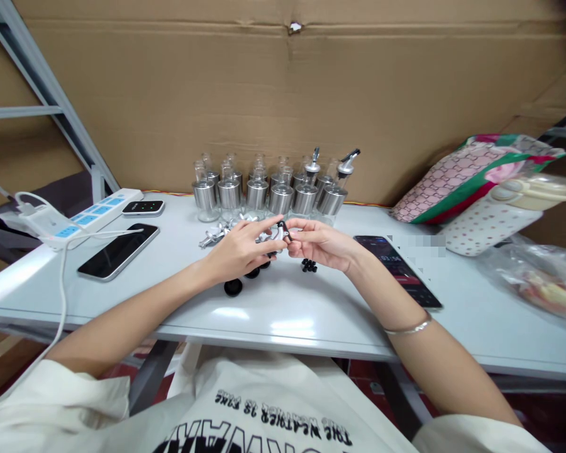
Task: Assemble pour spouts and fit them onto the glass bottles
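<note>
Over the middle of the table, my left hand (239, 248) is closed around a silver pour spout (278, 234). My right hand (321, 244) pinches the small black flap (287, 235) at the spout's tip, so both hands meet on one piece. Loose silver spouts (212, 237) lie behind my left hand, partly hidden by it. Round black stoppers (233, 287) lie in front of that hand. A little pile of small black parts (309, 265) sits below my right hand.
Behind my hands stand several glass bottles with steel sleeves (281, 198); two at the right carry pour spouts (346, 165). At left are a power strip (101, 211), a phone (117, 251) and a cable. Another phone (396, 270), a dotted flask (493, 217) and bags are right.
</note>
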{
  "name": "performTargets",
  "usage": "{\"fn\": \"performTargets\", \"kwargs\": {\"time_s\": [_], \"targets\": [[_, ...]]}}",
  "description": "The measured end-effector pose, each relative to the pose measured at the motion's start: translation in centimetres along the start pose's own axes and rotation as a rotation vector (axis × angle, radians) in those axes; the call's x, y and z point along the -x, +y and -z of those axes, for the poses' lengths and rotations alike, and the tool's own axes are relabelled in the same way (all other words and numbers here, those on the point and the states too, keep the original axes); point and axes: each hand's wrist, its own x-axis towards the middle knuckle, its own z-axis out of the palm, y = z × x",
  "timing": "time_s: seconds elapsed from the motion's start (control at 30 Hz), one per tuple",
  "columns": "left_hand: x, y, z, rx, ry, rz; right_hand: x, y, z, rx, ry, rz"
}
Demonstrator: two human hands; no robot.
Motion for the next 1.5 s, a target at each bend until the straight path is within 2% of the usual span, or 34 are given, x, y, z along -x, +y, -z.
{"fn": "performTargets", "kwargs": {"time_s": [0.17,0.5,0.77,1.0,1.23,1.37,1.5], "targets": [[0.1,-0.1,-0.1,0.027,0.021,0.013,0.0,0.1,0.2,0.019,-0.013,0.007],[0.1,0.0,0.0,0.067,0.076,-0.054,0.2,0.1,-0.4,-0.014,-0.065,-0.014],[0.1,0.2,-0.2,0.187,0.046,-0.040,0.1,0.4,-0.7,0.030,-0.075,-0.032],[0.2,0.3,-0.2,0.169,0.033,-0.017,-0.1,0.6,-0.8,0.031,-0.038,-0.024],[0.4,0.2,-0.4,0.181,0.101,-0.035,0.0,0.7,-1.4,0.076,-0.083,-0.034],[0.5,-0.1,-0.5,0.169,0.169,-0.048,0.0,0.8,-1.6,0.108,-0.066,-0.029],[0.3,0.1,-0.3,0.166,0.184,-0.036,0.0,0.9,-1.8,0.148,-0.044,-0.017]]}}
